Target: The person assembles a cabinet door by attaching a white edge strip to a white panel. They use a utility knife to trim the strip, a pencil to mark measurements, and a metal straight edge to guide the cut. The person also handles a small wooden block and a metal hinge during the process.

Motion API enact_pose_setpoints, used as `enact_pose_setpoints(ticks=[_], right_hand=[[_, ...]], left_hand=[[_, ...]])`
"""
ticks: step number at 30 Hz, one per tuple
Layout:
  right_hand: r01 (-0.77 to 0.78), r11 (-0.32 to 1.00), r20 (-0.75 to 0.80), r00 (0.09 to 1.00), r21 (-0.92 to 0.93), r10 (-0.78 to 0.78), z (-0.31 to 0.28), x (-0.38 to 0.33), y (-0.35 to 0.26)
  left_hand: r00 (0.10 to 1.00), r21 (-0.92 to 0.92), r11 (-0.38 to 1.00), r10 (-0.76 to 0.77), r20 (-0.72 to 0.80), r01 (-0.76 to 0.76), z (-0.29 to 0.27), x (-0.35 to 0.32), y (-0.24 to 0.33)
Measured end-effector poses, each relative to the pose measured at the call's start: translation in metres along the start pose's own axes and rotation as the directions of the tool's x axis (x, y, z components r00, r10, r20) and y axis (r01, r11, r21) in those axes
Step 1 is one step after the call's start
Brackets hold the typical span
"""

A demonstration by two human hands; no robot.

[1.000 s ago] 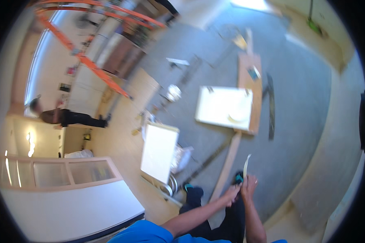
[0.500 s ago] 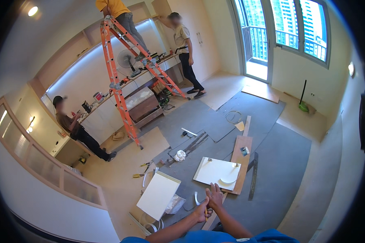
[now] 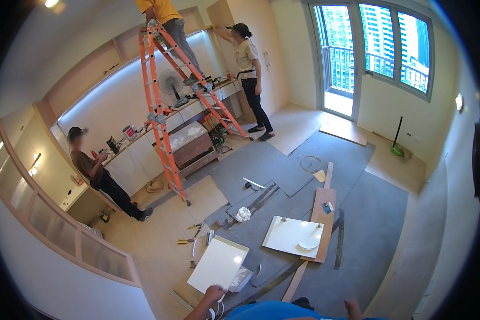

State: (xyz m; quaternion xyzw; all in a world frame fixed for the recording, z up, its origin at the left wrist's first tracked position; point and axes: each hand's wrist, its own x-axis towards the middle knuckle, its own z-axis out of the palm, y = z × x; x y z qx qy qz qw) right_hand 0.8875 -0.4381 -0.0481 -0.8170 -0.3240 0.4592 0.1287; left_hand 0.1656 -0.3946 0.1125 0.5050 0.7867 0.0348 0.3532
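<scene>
My left hand is at the near corner of a white panel lying on the floor. Its fingers look curled; what they hold, if anything, is hidden. A white strip loops just below it. My right hand shows only partly at the lower edge, apart from any object, its fingers too unclear to read. Ahead lies a second white panel with metal hinges and a curled white strip on it. It rests partly on a brown board. Clear plastic wrap sits beside the first panel.
Pliers and a crumpled white wad lie on grey floor sheets. An orange stepladder stands at the back with a person on it. Two other people stand near the long counter. A green broom leans right.
My hands, together in front of me before, have parted. The left moved left to the white panel; the right drew back to the lower edge. The pencil is out of sight.
</scene>
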Motion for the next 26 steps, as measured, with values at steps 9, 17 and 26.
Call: enact_pose_setpoints(ticks=[9, 17, 26], right_hand=[[-0.057, 0.997, 0.250, 0.966, -0.050, 0.068, 0.066, -0.047, -0.043], [-0.064, 0.971, 0.098, 0.994, 0.231, 0.042, -0.033, -0.001, -0.148], [-0.251, 0.952, 0.155, 0.962, 0.178, 0.224, -0.111, 0.137, -0.204]], left_hand=[[0.992, 0.151, 0.982, -0.108, -0.062, 0.116, 0.001, 0.054, -0.148], [0.983, -0.478, 0.872, -0.162, -0.082, 0.104, -0.049, 0.071, 0.062], [0.879, -0.230, 0.849, -0.461, 0.121, 0.476, -0.006, -0.035, 0.021]])
